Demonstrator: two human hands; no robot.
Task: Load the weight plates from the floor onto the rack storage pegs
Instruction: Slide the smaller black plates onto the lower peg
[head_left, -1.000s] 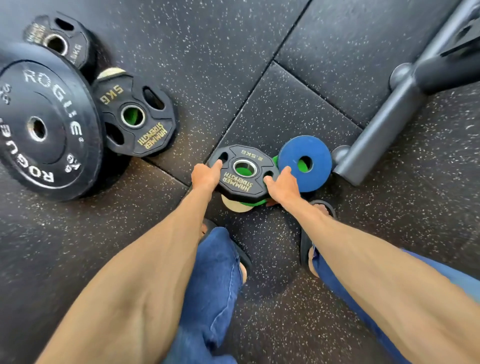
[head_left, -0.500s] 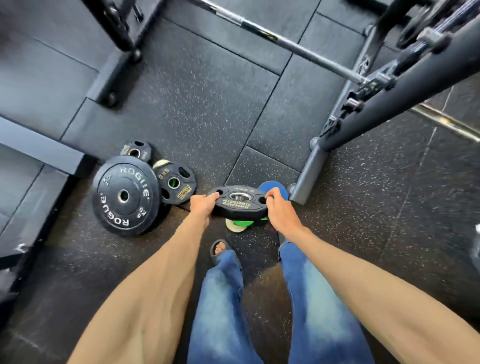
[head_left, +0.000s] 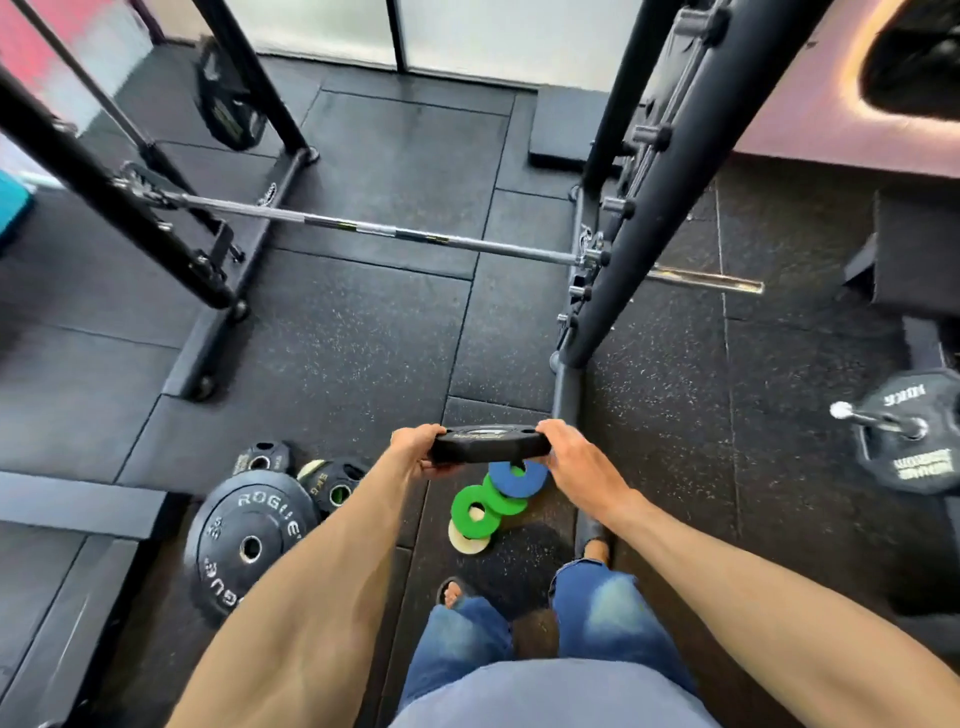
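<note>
Open floor (head_left: 353, 338) ahead between left post (head_left: 62, 150) and right upright (head_left: 639, 244). Barbell (head_left: 363, 227) crosses that gap further out. Pegs (head_left: 621, 208) stick out just ahead-right of black plate (head_left: 488, 444). Coloured discs (head_left: 470, 512) lie below it, Rogue plate (head_left: 249, 545) low left.

Faded blue jeans (head_left: 605, 618), dark sandals (head_left: 589, 532), grey-blue shirt (head_left: 550, 699).

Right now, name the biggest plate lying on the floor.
The black Rogue plate; the two black grip plates behind it and the coloured discs are clearly smaller.
</note>
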